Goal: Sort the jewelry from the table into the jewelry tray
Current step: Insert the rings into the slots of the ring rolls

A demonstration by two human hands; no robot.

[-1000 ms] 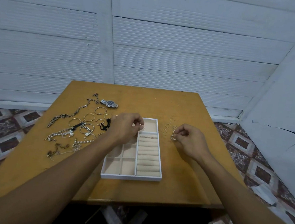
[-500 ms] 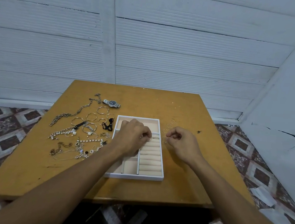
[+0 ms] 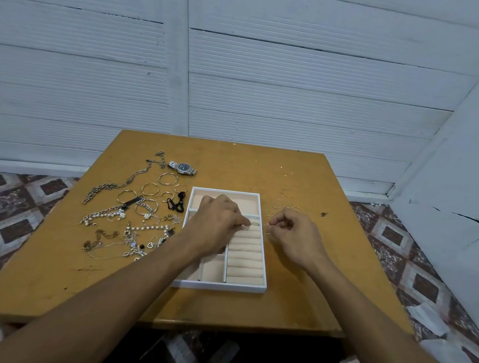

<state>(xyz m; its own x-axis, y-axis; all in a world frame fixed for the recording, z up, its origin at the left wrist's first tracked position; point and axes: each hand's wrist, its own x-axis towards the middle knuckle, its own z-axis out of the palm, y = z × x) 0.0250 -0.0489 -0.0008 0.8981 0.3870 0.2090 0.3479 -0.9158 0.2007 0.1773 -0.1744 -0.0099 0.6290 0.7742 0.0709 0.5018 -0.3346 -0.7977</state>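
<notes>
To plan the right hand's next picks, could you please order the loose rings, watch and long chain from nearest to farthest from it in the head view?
1. Loose rings: just beyond the right hand, right of the tray.
2. Watch: beyond the tray's far left corner.
3. Long chain: farthest left.

A white rectangular jewelry tray with beige padded lining (image 3: pixel 218 287) sits on the mustard-yellow wooden worktop (image 3: pixel 234 163). The left hand (image 3: pixel 217 227) reaches over it, pinching a small metal ring (image 3: pixel 245 228) at the topmost padded roll. The right hand (image 3: pixel 297 239), just beside the tray's right wall, pinches a thin gold wire ring (image 3: pixel 267 228). A heap of silver chains, bangles and pearls (image 3: pixel 120 218) lies to the left.
</notes>
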